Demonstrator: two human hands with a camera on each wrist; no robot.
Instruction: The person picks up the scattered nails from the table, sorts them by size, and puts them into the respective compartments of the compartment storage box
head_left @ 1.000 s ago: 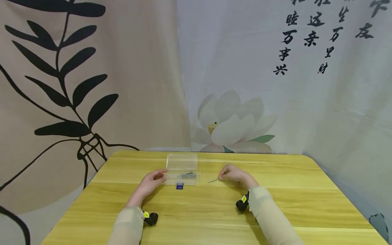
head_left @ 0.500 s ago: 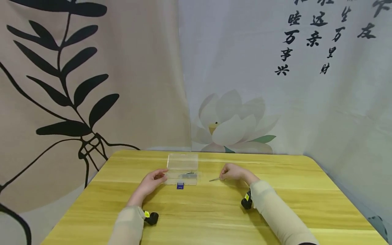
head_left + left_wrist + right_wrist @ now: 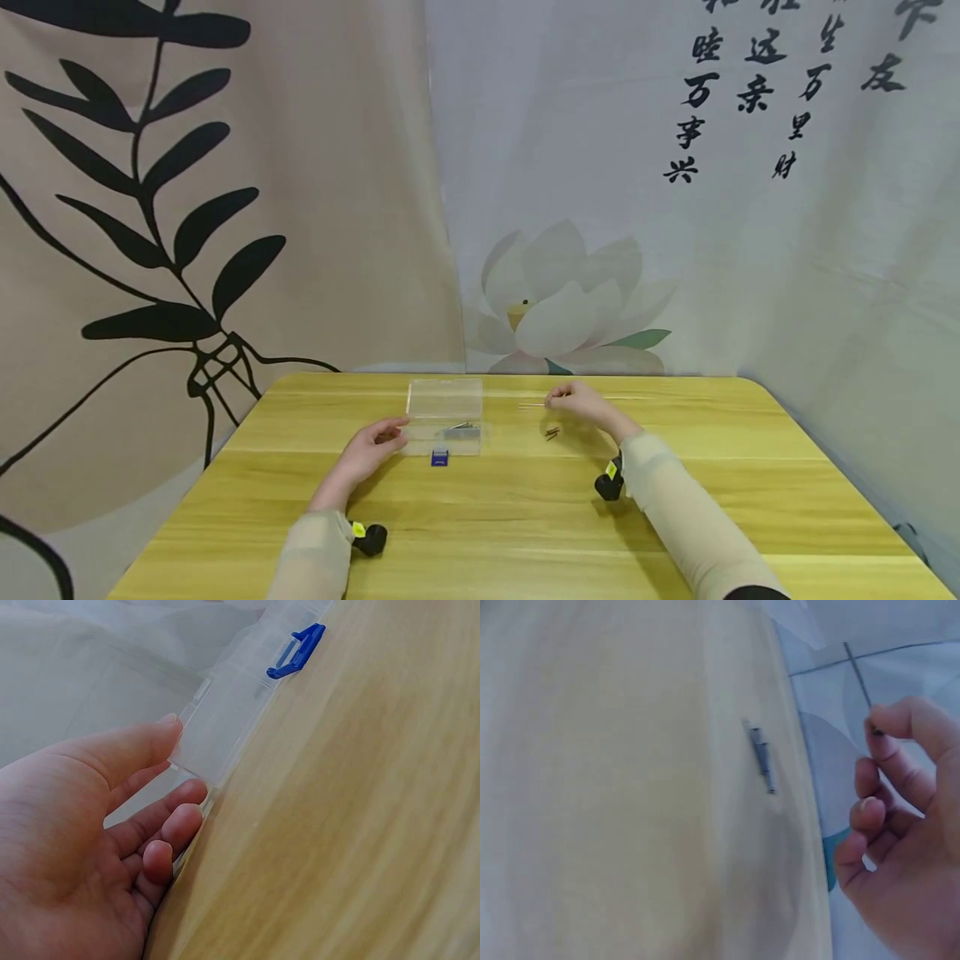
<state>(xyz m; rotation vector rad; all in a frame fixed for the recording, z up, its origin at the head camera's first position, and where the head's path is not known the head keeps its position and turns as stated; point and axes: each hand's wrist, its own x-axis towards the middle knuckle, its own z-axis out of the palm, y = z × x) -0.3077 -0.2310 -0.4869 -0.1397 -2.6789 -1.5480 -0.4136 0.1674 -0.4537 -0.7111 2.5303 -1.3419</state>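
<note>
A clear plastic box (image 3: 422, 448) lies with its lid (image 3: 445, 398) raised back and a blue latch (image 3: 300, 651) at its front. Several thin grey metal pieces (image 3: 462, 430) are inside, toward the right. My left hand (image 3: 378, 446) holds the box's left end, thumb on the top corner and fingers curled against the side. To the right, my right hand (image 3: 583, 404) pinches one thin metal rod (image 3: 859, 681) between thumb and index finger, above the table. Below that hand, several short slim metal pieces (image 3: 761, 756) lie together in a small pile (image 3: 552, 433).
The wooden table (image 3: 480, 517) extends around both forearms, its far edge close behind the box. A printed curtain (image 3: 570, 167) hangs just beyond that edge. A small black camera sits on each wrist.
My right hand has moved up and away from the table with a thin rod. A small pile of metal pieces now shows on the tabletop below it. The left hand stays at the box.
</note>
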